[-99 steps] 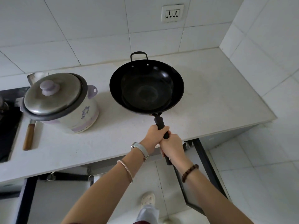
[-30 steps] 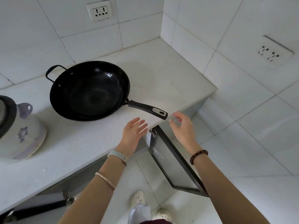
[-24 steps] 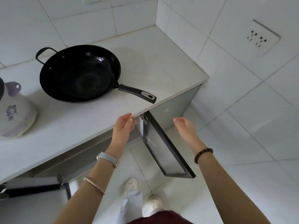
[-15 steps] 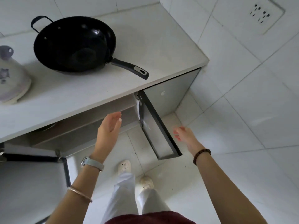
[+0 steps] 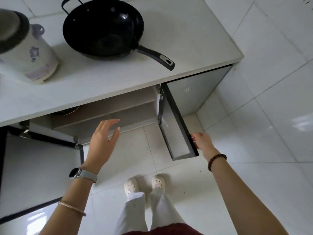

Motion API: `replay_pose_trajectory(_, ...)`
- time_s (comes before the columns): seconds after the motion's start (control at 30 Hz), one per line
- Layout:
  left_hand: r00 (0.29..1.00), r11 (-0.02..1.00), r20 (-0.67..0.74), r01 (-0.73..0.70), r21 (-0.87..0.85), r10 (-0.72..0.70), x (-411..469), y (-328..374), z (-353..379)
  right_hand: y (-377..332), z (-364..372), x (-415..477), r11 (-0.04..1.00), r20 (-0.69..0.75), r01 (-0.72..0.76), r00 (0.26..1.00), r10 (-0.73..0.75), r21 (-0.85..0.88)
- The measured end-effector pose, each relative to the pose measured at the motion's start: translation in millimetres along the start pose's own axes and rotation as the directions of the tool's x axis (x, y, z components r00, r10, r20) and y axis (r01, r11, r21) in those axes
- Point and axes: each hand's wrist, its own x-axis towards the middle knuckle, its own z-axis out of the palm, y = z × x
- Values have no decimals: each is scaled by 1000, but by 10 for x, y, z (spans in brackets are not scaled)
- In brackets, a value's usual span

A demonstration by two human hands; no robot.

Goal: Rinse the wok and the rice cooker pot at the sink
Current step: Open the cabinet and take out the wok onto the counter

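- The wok (image 5: pixel 103 28) is sitting upright on the countertop (image 5: pixel 194 39), set back from the front edge. Its long handle (image 5: pixel 155 56) is pointing toward the front right, with the tip hanging close to that edge. Neither hand is touching it.
- The rice cooker (image 5: pixel 28 53) is standing just left of the wok, apart from it, and is partly cut off by the frame's left border.
- Bare countertop is stretching from the wok's right side to the corner by the tiled wall.
- Below the countertop the cabinet is standing open. The right cabinet door (image 5: pixel 176 126) is jutting out toward the person, and the left cabinet door (image 5: pixel 33 167) is lying wide open at the left.
- The right hand (image 5: pixel 202 142) is gripping the outer edge of the right cabinet door, fingers curling round it.
- The left hand (image 5: pixel 103 141) is hovering before the opening, just in front of the shelf (image 5: pixel 105 114), fingers straight and holding nothing.
- Open tiled floor (image 5: pixel 254 175) is lying between the doors, where the person's feet are standing, and spreading wide to the right.
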Motion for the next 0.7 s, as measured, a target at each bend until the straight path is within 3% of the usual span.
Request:
replay_pose_trajectory(0.13,999,1000,-36,-19,15,20,-25,-107,-141,-32,221,-35,999,-45,-40,998,42,35)
replay_pose_trajectory(0.33,996,1000,-84,6,-7,-7,-23,-344,-409,-111,610,-247,986,5,-124,992,124,112)
replay_pose_trajectory(0.57,994,998,-92,57,-36,-60,27,-757,-728,-277,1203,-389,964,209,-191,966,150,188)
replay_pose_trajectory(0.7,992,996,-92,75,-55,-80,5,-1015,-948,-446,1660,-472,914,344,-249,929,132,320)
